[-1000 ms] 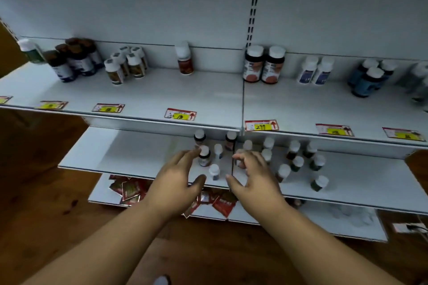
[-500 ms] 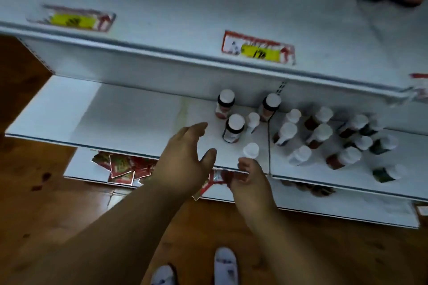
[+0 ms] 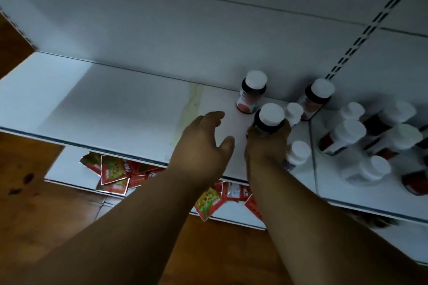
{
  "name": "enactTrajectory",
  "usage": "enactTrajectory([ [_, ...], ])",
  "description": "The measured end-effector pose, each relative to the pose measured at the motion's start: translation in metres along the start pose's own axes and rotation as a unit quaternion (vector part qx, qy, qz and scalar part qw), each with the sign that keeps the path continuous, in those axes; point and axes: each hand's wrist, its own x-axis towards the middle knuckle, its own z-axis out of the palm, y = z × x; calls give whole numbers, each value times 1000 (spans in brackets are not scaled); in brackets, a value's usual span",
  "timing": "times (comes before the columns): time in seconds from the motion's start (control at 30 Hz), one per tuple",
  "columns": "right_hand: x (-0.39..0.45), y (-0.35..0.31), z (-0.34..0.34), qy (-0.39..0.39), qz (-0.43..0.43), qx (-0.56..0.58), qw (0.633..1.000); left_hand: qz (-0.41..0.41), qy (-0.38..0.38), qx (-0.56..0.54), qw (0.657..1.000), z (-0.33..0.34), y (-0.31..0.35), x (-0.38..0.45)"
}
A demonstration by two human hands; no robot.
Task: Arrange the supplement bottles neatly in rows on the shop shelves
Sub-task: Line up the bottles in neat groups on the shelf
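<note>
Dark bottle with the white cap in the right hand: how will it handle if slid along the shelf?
The dark bottle looks rigid, so the right hand curled round its body probably won't deform it. It is taller than wide, so a push near the cap may tip it. The small white bottle stands close behind; sliding could knock it.

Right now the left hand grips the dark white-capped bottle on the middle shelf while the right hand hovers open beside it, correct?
Not quite: the hands are swapped. In the head view the right hand grips the dark white-capped bottle on the middle shelf, and the left hand hovers open beside it.
</note>
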Motion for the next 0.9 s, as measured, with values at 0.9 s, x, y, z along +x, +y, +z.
enactTrajectory([
  [0.9, -306, -299, -394, -389, 253, 319, 826, 35, -61, -93, 993, -258, 275, -291],
])
